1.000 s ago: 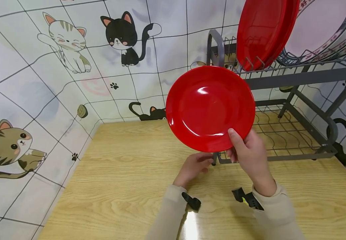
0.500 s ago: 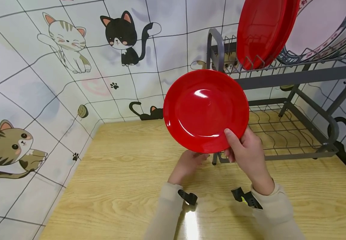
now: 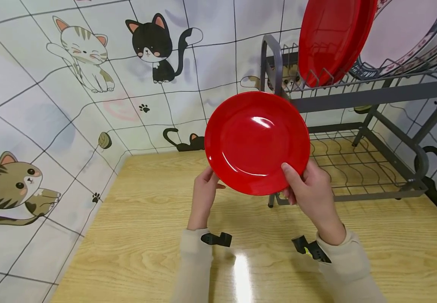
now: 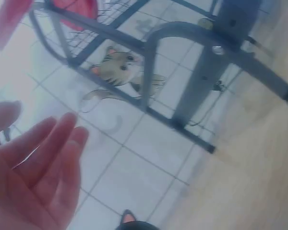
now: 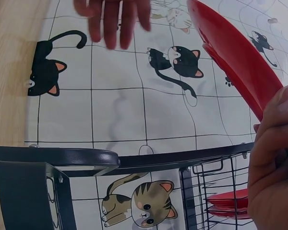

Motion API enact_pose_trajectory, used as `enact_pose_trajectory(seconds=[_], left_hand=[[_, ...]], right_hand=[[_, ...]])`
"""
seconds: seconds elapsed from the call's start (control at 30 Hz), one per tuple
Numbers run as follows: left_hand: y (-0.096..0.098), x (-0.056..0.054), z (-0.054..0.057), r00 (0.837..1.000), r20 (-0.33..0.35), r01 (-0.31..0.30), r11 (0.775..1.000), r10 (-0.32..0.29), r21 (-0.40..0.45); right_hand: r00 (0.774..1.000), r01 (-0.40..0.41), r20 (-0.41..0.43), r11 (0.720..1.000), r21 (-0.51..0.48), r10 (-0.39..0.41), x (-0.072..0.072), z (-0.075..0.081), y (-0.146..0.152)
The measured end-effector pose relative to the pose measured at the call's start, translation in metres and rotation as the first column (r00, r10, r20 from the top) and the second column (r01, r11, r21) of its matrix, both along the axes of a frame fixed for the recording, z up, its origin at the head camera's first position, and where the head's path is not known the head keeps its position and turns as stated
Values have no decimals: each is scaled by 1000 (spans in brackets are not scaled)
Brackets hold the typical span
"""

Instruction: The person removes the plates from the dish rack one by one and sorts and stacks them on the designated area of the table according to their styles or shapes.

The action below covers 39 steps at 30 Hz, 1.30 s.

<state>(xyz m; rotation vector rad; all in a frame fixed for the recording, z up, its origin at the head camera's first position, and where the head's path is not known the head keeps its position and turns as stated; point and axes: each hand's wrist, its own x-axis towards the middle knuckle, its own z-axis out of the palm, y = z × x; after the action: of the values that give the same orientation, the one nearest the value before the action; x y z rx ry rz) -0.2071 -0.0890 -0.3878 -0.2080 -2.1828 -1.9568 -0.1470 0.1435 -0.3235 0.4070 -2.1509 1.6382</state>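
A round, glossy red plate [image 3: 258, 143] is held up above the table, its inner face toward the head camera. My right hand [image 3: 313, 198] pinches it at the lower right rim, thumb on the front and fingers behind. The right wrist view shows the same plate [image 5: 235, 52] nearly edge-on. By the plate's lower left edge is my left hand [image 3: 203, 193], holding nothing. Its fingers [image 4: 62, 143] look loosely extended in the left wrist view. In the right wrist view the left hand [image 5: 113, 21] is apart from the plate, fingers pointing downward in the picture.
A grey two-tier dish rack [image 3: 355, 99] stands right of and behind the held plate. Its upper tier bears red plates [image 3: 330, 40] and patterned white plates [image 3: 400, 35]. The wooden table [image 3: 142, 223] meets a tiled wall [image 3: 101, 113] printed with cats.
My left hand has moved left, from under the plate's bottom edge to its lower left side. The plate, still in my right hand, has shifted slightly left and down.
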Motion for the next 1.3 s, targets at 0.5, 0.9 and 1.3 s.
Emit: enact_pose_trajectory(seconds=[0.5,0.9,1.3], left_hand=[[-15,12,16,982,-188,-25,1000,25,3],[-16,28,37,978,-200,64,997,-55,40],[-30,18,22,974,-181,155,982,-135,103]], right_hand=[[995,-101,-5,995,-24,101,8,12,-10],[983,-148,101,988,-51,152,7,11,-16],[976,-152,155,988,-14,152,4,10,-21]])
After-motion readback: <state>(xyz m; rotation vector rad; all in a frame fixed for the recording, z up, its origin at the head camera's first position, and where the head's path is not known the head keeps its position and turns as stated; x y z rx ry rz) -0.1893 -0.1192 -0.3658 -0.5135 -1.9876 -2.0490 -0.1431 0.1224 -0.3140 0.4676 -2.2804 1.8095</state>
